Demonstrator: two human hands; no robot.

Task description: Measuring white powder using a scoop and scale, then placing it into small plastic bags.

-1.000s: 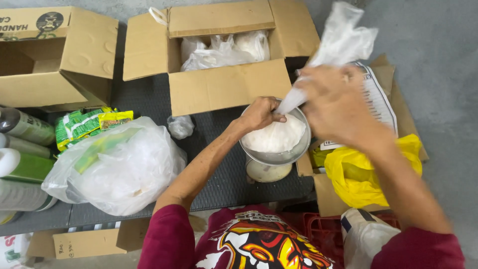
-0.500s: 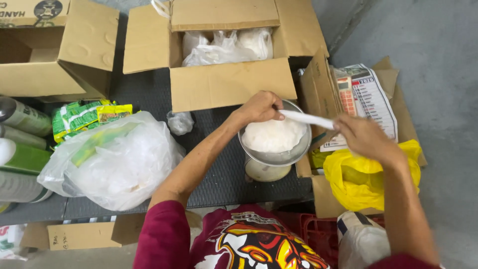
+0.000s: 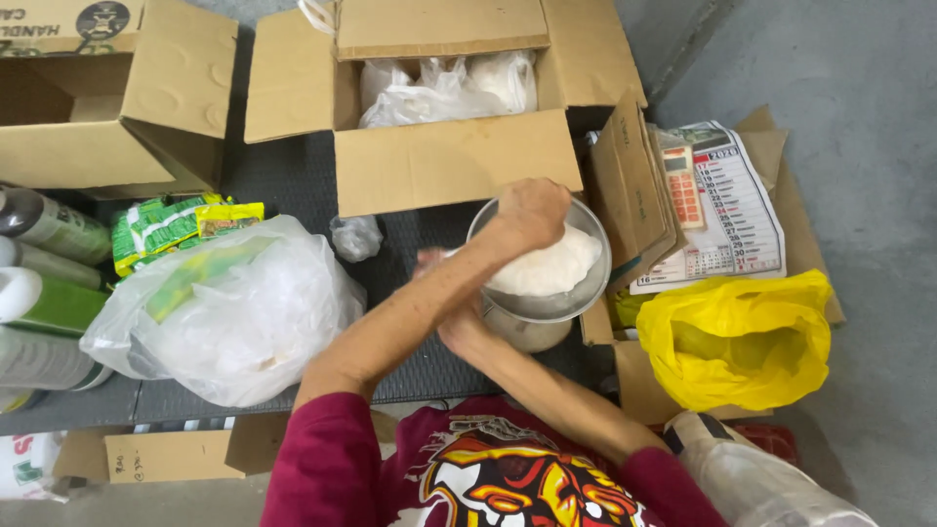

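A metal bowl point(image 3: 591, 285) stands on a pale scale base point(image 3: 532, 337) and holds a white bag of powder point(image 3: 551, 268). My left hand point(image 3: 532, 211) rests closed on top of that bag, its arm reaching in from the lower left. My right hand point(image 3: 441, 283) has crossed beneath the left forearm to the bowl's left side. It is blurred and mostly hidden, so its grip is unclear.
An open cardboard box point(image 3: 454, 161) with white bags lies behind the bowl, an empty box point(image 3: 146, 88) at far left. A large clear plastic bag point(image 3: 224, 317), green packets point(image 3: 161, 229) and bottles point(image 3: 44, 293) are on the left. At right are a yellow bag point(image 3: 732, 337) and a calendar point(image 3: 727, 210).
My right hand has dropped from the bowl's right side, where it held the stretched plastic neck, and crossed under the left forearm. The left hand has stayed on the bag.
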